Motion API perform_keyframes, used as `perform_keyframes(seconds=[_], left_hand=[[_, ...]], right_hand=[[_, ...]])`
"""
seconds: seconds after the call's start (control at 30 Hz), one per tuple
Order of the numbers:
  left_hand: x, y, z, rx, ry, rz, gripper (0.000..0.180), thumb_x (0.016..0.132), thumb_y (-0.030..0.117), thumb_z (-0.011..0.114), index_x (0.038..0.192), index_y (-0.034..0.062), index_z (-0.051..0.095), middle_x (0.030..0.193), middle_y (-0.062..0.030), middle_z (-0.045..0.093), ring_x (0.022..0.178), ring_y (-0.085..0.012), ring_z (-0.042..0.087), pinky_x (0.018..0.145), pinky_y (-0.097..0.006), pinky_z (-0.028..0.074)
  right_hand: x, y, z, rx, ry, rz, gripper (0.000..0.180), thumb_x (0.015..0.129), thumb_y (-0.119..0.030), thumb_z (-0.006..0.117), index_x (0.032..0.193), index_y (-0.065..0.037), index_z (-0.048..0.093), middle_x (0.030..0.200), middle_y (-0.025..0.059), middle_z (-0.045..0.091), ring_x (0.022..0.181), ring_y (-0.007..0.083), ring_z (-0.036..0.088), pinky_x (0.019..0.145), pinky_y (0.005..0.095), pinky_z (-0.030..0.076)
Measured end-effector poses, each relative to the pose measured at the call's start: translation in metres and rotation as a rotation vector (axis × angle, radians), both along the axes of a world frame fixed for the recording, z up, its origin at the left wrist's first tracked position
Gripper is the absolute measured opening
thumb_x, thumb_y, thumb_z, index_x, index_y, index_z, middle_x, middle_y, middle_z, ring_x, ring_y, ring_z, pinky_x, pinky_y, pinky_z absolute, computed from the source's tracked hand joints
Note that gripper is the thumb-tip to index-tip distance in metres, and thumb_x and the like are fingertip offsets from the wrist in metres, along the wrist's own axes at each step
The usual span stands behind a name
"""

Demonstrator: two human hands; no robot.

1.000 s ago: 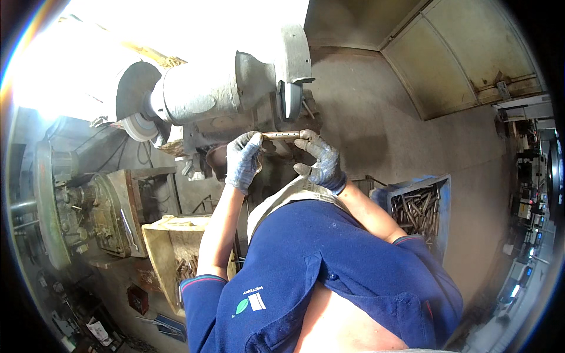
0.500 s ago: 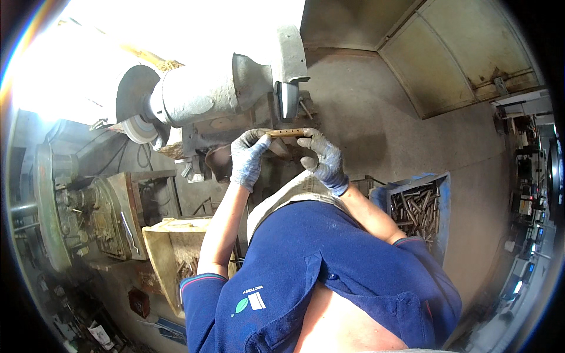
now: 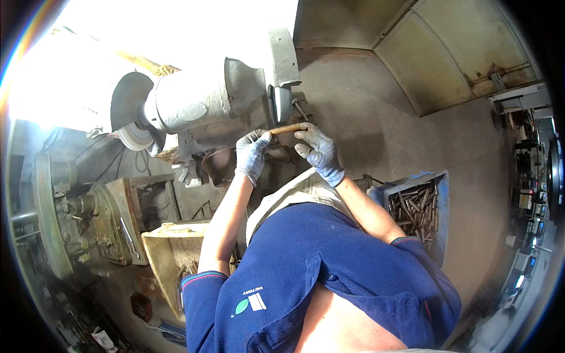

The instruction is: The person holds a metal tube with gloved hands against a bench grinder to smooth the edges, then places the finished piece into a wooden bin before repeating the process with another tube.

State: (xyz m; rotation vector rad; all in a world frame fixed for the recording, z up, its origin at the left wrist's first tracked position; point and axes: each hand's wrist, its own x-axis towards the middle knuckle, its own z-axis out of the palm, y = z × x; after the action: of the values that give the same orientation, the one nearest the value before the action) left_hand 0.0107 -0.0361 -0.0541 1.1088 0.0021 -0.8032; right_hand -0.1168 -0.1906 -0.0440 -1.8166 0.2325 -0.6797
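A short brass-coloured metal rod [image 3: 285, 129] spans the gap between my two gloved hands. My left hand [image 3: 253, 154] pinches its left end, and my right hand [image 3: 319, 152] grips the right end between fingers and thumb. Both gloves are grey-blue knit with darkened fingertips. Just above the rod is the right wheel [image 3: 282, 103] of a grey bench grinder [image 3: 197, 97], under its metal guard. The rod lies very close to that wheel's lower edge; whether they touch I cannot tell.
The grinder's left wheel [image 3: 136, 136] is pale. A blue bin [image 3: 442, 223] of metal rods stands at my right. At my left is a wooden box [image 3: 159, 247] with metal pieces in it, beside a green machine [image 3: 53, 206]. A metal panel [image 3: 453, 53] stands at the back right.
The rod has turned: the row of holes on its side no longer shows, and its right end is tilted up more. Both hands still hold it. The view has shifted slightly.
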Motion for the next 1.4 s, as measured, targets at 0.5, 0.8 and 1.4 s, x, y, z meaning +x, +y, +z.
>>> perform_keyframes(seconds=[0.5,0.8,1.4], left_hand=[[-0.009,-0.031,0.000,0.060,-0.189,0.026,0.009,0.084,0.003,0.061,0.089,-0.0021,0.065,0.079,-0.0069,0.067,0.070,-0.0125,0.062,0.068,-0.024,0.051],[0.008,-0.014,-0.029,0.045,-0.146,0.108,0.007,0.086,0.004,0.059,0.090,-0.0007,0.063,0.080,-0.0077,0.066,0.070,-0.0155,0.063,0.064,-0.027,0.051],[0.003,-0.039,-0.022,0.077,-0.142,0.063,0.008,0.085,0.004,0.060,0.085,-0.0019,0.065,0.078,-0.0080,0.067,0.065,-0.0133,0.061,0.062,-0.025,0.049]], right_hand=[[0.006,-0.027,-0.001,0.087,0.204,-0.101,0.017,0.083,-0.015,0.066,0.093,-0.001,0.069,0.087,0.0055,0.067,0.079,0.0117,0.058,0.074,0.0263,0.046],[0.023,-0.004,-0.013,0.245,0.235,-0.100,0.022,0.079,-0.021,0.071,0.091,-0.002,0.070,0.086,0.0066,0.068,0.080,0.0129,0.061,0.073,0.0274,0.048],[0.014,-0.022,-0.035,0.403,0.216,-0.185,0.023,0.079,-0.025,0.071,0.083,-0.002,0.071,0.074,0.0003,0.066,0.069,0.0075,0.055,0.066,0.0258,0.045]])
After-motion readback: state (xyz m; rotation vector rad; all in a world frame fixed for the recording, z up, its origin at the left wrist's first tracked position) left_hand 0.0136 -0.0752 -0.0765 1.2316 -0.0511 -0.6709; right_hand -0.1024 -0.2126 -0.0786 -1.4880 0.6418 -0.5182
